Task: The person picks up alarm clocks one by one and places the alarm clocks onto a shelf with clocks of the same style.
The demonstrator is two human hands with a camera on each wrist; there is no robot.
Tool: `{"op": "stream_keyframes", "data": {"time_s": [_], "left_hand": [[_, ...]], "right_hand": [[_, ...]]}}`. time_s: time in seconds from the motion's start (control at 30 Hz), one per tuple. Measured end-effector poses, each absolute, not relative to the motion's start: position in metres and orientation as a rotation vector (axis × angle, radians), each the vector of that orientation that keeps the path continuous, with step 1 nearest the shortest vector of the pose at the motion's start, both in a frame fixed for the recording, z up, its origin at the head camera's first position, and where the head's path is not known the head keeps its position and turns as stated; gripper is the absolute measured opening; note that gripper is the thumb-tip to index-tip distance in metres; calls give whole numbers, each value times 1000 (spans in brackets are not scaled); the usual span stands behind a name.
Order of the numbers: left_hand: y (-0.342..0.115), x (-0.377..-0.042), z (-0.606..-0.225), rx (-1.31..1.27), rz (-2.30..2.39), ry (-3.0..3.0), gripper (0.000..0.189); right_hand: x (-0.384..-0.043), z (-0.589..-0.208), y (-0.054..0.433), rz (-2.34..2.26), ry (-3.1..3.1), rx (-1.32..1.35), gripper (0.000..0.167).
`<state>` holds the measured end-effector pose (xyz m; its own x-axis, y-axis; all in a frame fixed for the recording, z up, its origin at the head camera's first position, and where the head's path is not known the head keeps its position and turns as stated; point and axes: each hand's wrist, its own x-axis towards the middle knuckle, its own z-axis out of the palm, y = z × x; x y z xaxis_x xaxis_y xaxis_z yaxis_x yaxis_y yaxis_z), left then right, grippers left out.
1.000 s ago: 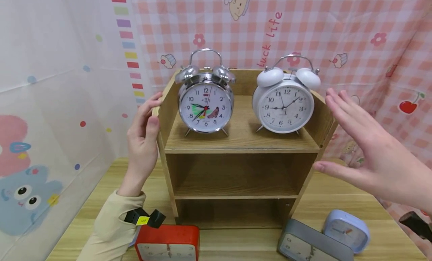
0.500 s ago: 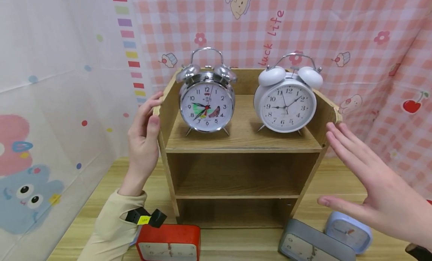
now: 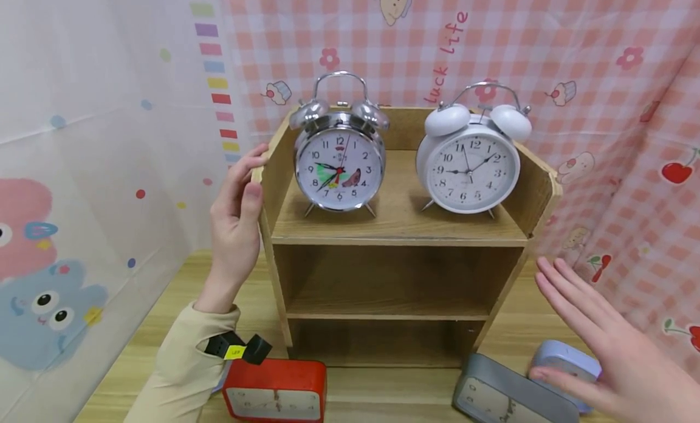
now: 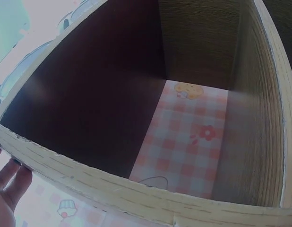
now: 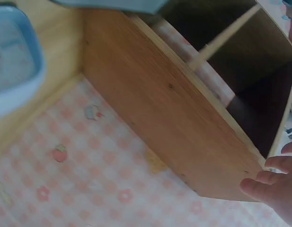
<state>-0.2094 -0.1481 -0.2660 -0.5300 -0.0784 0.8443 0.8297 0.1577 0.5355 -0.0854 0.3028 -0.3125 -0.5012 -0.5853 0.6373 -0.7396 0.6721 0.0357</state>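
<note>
My left hand [image 3: 234, 225] rests against the outer left side of a small wooden shelf [image 3: 399, 242], its fingers touching the side panel. In the left wrist view, the fingertips [image 4: 18, 182] lie outside the panel's edge. My right hand [image 3: 612, 344] hovers with spread fingers right of the shelf, holding nothing, in front of a light blue clock [image 3: 566, 353] and near a grey clock [image 3: 511, 389]. On the top shelf stand a silver twin-bell alarm clock [image 3: 340, 168] at left and a white twin-bell alarm clock [image 3: 470, 171] at right, both upright.
A red clock [image 3: 276, 386] stands on the wooden table [image 3: 391, 395] at front left, beside my left sleeve [image 3: 180, 362]. A pink checked cloth [image 3: 404, 46] hangs behind the shelf, and a white patterned cloth [image 3: 109, 168] hangs at left.
My right hand has moved down from beside the top of the shelf's right panel to near the blue and grey clocks. My left hand stays on the shelf.
</note>
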Motion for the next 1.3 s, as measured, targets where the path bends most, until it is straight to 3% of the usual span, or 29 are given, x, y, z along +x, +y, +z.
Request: {"op": "stream_keyframes", "data": {"time_s": [0.6,1.3], "left_hand": [[-150,-209,-266,-755,-1496,-1641,62],[-150,-211,-266,-754,-1489,-1667,64]], "right_hand": [[-94,-383,311,267,-2387,1104,107],[-106,-440,333,522,-2371,1346,101]]}}
